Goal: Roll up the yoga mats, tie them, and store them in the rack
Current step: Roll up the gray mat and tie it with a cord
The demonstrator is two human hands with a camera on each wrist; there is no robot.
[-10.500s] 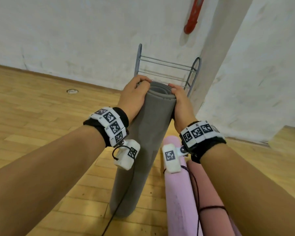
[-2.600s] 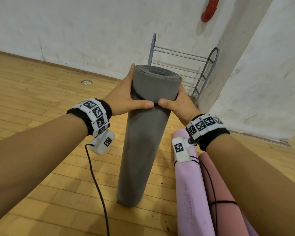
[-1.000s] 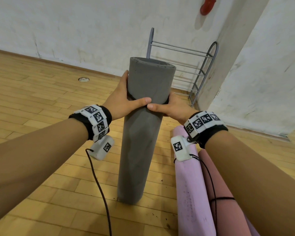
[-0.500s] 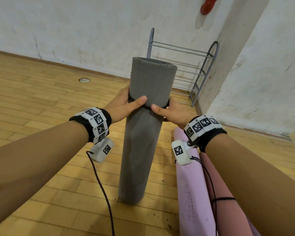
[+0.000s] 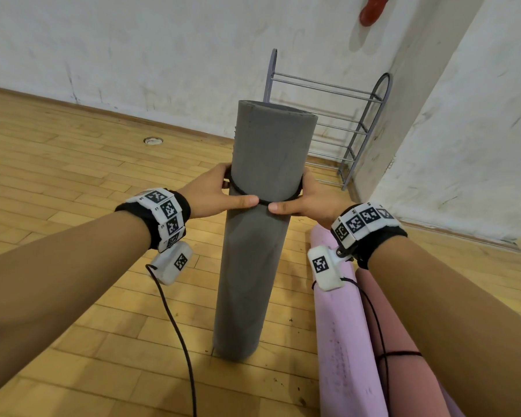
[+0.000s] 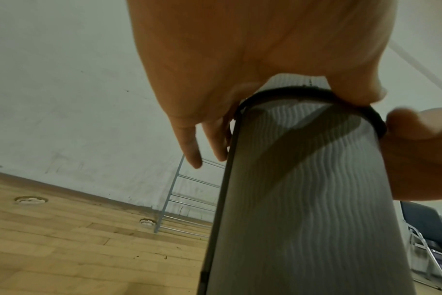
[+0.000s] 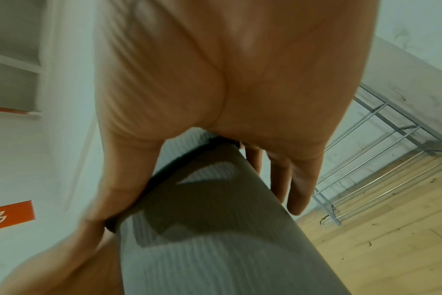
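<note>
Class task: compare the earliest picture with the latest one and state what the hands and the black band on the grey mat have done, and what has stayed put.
Both hands, left hand and right hand, have moved from the top rim of the grey rolled mat down its side, working the black elastic band lower around it. The mat still stands upright on the wooden floor, the pink mats beside it, the metal rack behind.

The rolled mat (image 5: 262,224) standing upright is dark grey with a fine wavy ribbed texture, ringed by a thin black band (image 5: 254,197). Beside it lie a pale pink mat (image 5: 342,335) and a dustier rose one (image 5: 399,350). The floor (image 5: 73,164) is honey-yellow wood strips, the wall (image 5: 163,55) scuffed white, the rack (image 5: 352,121) silver-grey metal, and the wrist bands (image 5: 166,216) are black with white black-patterned squares.
</note>
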